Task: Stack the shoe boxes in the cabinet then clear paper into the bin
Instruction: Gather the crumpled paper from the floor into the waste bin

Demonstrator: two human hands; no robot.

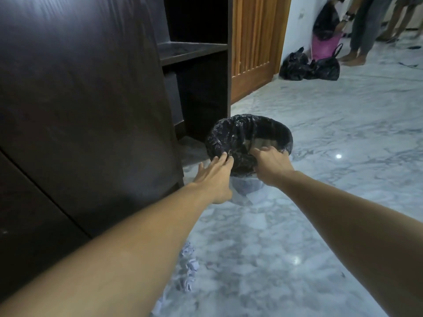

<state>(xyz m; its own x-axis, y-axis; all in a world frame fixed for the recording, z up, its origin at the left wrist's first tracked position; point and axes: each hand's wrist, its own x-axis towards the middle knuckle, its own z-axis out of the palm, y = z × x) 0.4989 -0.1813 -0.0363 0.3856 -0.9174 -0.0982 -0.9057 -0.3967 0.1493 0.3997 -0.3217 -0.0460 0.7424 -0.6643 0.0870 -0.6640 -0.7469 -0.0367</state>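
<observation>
1. Reaching with both arms toward a small round bin lined with a crinkled black plastic bag [249, 138], which stands on the grey-white marbled floor [320, 202] at about 12 o'clock from the wearer, just beside the foot of the dark wooden cabinet [91, 88] at 10 o'clock.
2. Left hand [211, 179]: fingers straight and loosely spread, tips touching the liner at the bin's near-left rim; holding nothing.
3. Right hand [271, 164]: fingers curled over the near rim at the bin's 5 o'clock; whether they pinch the liner or only rest on it cannot be told.
4. Crumpled white paper scraps [188, 271]: lying on the floor at 6 o'clock, partly hidden under the left forearm, well apart from the bin.
5. Cabinet shelves [194, 49]: open compartments at 12 o'clock look dark; no shoe boxes can be made out.
6. Handling, bin: probably light and easily tipped; the liner is thin, slippery and loose, so a hold on the rigid rim under the plastic, at two sides, seems safer than on the film alone.
7. Handling, paper: light, soft, compressible; likely best gathered by pinching a bunch together.
8. Background: black tied refuse bags [309, 66] and a pink bag [325, 46] at 1 o'clock, with bystanders' bare feet [353, 59] near them.
</observation>
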